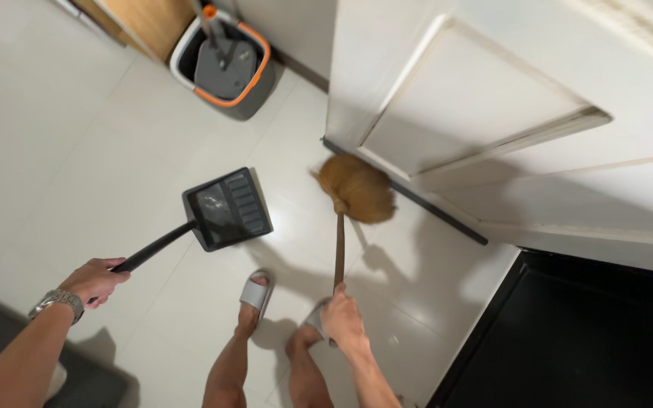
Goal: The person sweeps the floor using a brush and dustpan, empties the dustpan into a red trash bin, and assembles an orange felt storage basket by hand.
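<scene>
Broom [353,189] head on the pale tile floor [77,151] at the foot of the white door [493,98], bristles blurred. Right hand [341,317] fisted round its wooden stick. Dustpan [228,209] just left of the broom, pan facing up, lifted or tilted, can't tell. Left hand [96,279] wrapped round its black handle. Best bet: lay the pan lip flat on the tile, short strokes toward it. Mop bucket [224,64] well behind. Slippered feet between the hands.

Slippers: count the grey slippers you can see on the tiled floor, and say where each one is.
2. One grey slipper is below the dustpan; the other is mostly hidden behind the right hand holding the broom.
</scene>
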